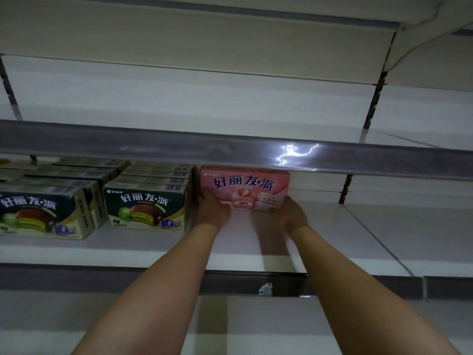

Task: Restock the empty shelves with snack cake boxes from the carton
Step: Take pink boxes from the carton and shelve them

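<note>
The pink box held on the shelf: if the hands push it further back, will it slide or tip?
The pink box probably slides: it stands wide and low on the smooth shelf. Likely stiff and light, since the left hand and right hand hold only its lower corners.

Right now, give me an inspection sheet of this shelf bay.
Surface: white shelf, bare to the right of the pink box.
Job's things: pink box upright at the back; green boxes in rows to its left; carton not in view.
Clutter: nothing seen.
Grippers: left hand and right hand hold the pink box's lower corners, fingers mostly hidden.
Cables: white cable along the upper right.
Surroundings: upper shelf bare; price rail with glare.
</note>
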{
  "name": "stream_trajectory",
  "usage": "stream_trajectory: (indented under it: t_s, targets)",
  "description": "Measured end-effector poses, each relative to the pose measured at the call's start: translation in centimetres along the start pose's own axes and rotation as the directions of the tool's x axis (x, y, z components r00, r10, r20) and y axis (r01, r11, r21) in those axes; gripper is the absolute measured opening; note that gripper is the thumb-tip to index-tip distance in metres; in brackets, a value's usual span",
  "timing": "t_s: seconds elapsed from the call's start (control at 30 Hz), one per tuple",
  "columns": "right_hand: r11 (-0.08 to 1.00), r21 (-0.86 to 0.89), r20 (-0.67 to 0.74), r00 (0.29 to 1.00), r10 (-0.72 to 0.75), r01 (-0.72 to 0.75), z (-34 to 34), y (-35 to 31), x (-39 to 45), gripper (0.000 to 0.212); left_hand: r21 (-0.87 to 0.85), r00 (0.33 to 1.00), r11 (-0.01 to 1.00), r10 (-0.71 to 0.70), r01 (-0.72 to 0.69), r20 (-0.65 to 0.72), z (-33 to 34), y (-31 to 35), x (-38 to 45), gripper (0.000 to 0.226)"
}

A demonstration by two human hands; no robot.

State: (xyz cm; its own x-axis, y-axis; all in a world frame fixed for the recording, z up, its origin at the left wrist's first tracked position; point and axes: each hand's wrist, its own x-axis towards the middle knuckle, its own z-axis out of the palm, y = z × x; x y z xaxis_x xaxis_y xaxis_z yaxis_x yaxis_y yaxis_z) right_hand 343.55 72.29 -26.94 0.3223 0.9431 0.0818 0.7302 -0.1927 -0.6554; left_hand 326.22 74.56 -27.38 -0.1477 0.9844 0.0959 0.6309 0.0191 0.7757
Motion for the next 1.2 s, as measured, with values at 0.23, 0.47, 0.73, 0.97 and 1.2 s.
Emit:
stream_trajectory:
  t_s: [0.23,0.47,0.73,0.97,1.2]
  targets:
    - [0.978,-0.204,0.181,0.981,0.07,-0.032,-1.2,-2.2,-3.1,0.05,0.229,0.987,0.97,0.041,-0.077,0.155,0.5,-2.4,1.4,0.053]
    - [0.935,-0.347,0.276,0.96,0.035,0.066,-1.7,-3.2,-6.9,0.053,0.213,0.97,0.97,0.06,-0.113,0.237,-3.4,-1.4,-5.3,0.041]
    - [0.912,-0.248,0.419,0.885,-0.203,0.326,-1.8,-4.6,-12.3,0.039,0.191,0.998,0.979,-0.068,0.07,-0.017,-8.5,-3.2,-13.7,0.039]
    - [0.864,-0.054,0.513,0.756,-0.406,0.501,-1.0,-5.9,-19.1,0.058,0.138,0.945,0.946,-0.266,0.294,-0.189,-12.1,-6.8,-22.5,0.034]
    - [0.821,0.026,0.682,0.59,-0.432,0.571,3.6,-7.4,-27.3,0.056,0.068,0.816,0.844,-0.489,0.531,-0.309,-16.5,-13.5,-32.9,0.034]
